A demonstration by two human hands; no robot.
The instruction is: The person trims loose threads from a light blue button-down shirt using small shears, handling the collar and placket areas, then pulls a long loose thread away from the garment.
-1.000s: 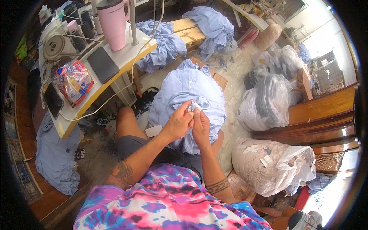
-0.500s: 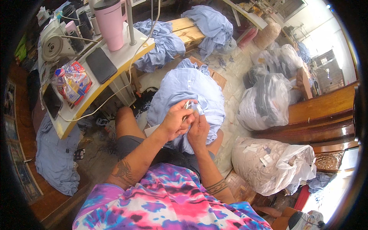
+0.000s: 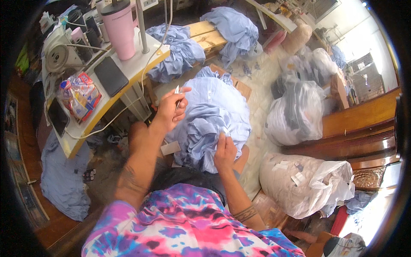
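Observation:
A large heap of light blue cloth (image 3: pixel 205 100) lies in front of me between my knees. My left hand (image 3: pixel 168 110) is raised above the heap's left side, closed around small metal thread snips (image 3: pixel 177 91) with the pointed blades up. Its index finger sticks out to the right. At the heap's near right side, my right hand (image 3: pixel 225 153) pinches a fold of the blue cloth by a small white label (image 3: pixel 224 132). A white card-like piece (image 3: pixel 171 147) rests near the heap's lower left edge.
To the left, a table (image 3: pixel 147 64) carries a pink tumbler (image 3: pixel 120 32), a dark phone (image 3: pixel 111 76) and a plastic snack bag (image 3: pixel 80 95). More blue cloth (image 3: pixel 233 30) hangs over a wooden bench (image 3: pixel 203 34). Stuffed plastic bags (image 3: pixel 295 113) stand at the right.
My left hand has moved left and up with the snips, away from the label. My right hand has stayed at the cloth, slightly lower. The cloth near it has dropped into looser folds.

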